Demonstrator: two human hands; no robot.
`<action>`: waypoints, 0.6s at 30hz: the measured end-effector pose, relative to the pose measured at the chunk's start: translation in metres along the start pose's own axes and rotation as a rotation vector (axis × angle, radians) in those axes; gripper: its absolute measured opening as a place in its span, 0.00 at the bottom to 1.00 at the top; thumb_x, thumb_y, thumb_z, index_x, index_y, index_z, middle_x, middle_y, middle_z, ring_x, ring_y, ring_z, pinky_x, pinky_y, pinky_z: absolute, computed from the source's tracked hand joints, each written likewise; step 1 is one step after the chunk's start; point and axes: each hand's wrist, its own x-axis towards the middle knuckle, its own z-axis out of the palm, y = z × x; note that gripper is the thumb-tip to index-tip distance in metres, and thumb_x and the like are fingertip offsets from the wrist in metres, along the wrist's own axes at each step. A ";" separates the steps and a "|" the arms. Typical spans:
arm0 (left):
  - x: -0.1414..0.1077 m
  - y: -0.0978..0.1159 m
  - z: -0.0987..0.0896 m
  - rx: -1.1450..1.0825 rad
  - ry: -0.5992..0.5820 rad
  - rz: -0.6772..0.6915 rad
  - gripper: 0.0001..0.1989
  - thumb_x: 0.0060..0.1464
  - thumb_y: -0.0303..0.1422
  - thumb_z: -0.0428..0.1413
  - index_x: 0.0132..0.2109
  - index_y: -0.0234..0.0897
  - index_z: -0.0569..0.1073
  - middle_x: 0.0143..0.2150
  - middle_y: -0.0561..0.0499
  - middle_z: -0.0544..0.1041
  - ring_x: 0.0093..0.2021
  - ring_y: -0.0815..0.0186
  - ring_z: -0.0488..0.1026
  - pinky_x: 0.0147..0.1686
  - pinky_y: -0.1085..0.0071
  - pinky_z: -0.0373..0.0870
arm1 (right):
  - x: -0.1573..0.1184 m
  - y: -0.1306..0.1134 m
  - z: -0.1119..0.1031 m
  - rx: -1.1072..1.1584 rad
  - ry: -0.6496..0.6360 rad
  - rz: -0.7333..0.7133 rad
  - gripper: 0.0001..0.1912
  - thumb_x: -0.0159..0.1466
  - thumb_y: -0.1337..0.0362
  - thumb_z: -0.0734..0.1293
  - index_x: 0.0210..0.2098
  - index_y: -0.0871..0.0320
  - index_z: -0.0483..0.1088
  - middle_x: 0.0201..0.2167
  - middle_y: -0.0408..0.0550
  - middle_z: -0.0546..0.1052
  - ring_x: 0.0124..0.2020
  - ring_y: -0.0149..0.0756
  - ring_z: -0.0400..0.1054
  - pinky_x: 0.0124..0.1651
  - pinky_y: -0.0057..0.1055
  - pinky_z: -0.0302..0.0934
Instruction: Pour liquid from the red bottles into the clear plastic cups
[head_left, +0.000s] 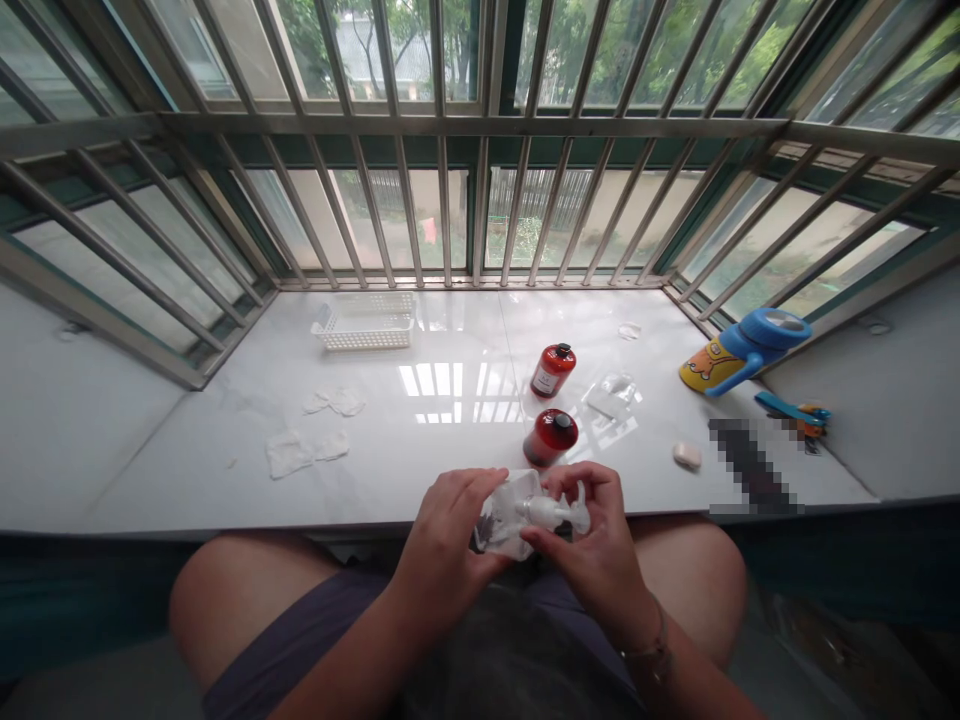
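Observation:
In my left hand (448,530) is a clear plastic bag (504,505), its fingers closed around the left side. My right hand (596,530) has its thumb and fingers on a translucent pump head (551,513), whose nozzle points up between them. Part of the pump lies against or inside the bag; which one I cannot tell. Just beyond my hands stands a dark red bottle (550,440) with a black top. Farther back is a second red bottle (553,371) with a pale label and black cap. A crumpled clear wrapper (613,396) lies to their right.
A white basket (366,335) sits at the back left. Crumpled white tissues (289,453) lie nearer on the left. On the right are a blue and yellow flask (739,352), a pale rounded item (686,457), a blue strap (780,405) and a blurred dark object. Window bars rise behind.

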 end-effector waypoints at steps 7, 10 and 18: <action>0.000 -0.001 0.000 -0.021 0.039 -0.061 0.38 0.53 0.23 0.70 0.68 0.46 0.69 0.61 0.45 0.79 0.60 0.52 0.76 0.61 0.55 0.76 | -0.003 -0.008 0.000 0.117 -0.113 0.057 0.29 0.71 0.57 0.74 0.64 0.43 0.55 0.62 0.55 0.76 0.71 0.49 0.65 0.73 0.62 0.58; 0.000 -0.003 0.001 -0.072 0.035 -0.126 0.38 0.53 0.27 0.72 0.67 0.46 0.70 0.60 0.45 0.79 0.60 0.51 0.76 0.60 0.55 0.76 | -0.003 -0.007 0.002 0.140 -0.088 0.086 0.37 0.69 0.57 0.77 0.67 0.42 0.52 0.57 0.53 0.79 0.71 0.50 0.65 0.73 0.63 0.58; 0.002 -0.008 0.001 -0.221 -0.050 -0.364 0.37 0.52 0.39 0.75 0.65 0.47 0.71 0.61 0.45 0.78 0.59 0.51 0.76 0.59 0.54 0.76 | 0.001 0.000 0.007 0.182 -0.055 0.119 0.41 0.64 0.57 0.80 0.68 0.41 0.54 0.54 0.48 0.74 0.62 0.46 0.71 0.71 0.57 0.61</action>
